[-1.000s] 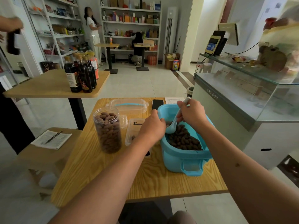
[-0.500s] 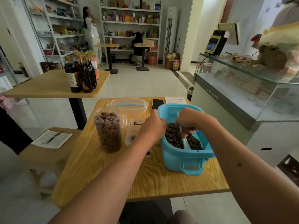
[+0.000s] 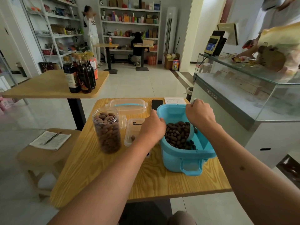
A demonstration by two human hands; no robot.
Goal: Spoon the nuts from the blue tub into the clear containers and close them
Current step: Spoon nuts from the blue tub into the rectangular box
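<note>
Two hands work at the blue tub (image 3: 186, 153), which sits tilted at the lower right of the wooden surface (image 3: 146, 181), close to its right edge. The left hand (image 3: 151, 125) curls over the tub's near-left rim, steadying it; the right hand (image 3: 198, 112) is clamped on a pale scoop (image 3: 191, 132) dug into the nuts (image 3: 177, 135). Tipped like this, the tub could slide off that edge, or nuts could spill from a heaped scoop lifted over the rim. Left of the tub, a shallow clear container (image 3: 134, 132) holds barely a nut or two, beside a tall jar (image 3: 107, 129) already full and lidless. Open wood lies nearer the camera; farther back, a clear lid (image 3: 128, 105) and a phone (image 3: 157, 103) crowd the far edge.
</note>
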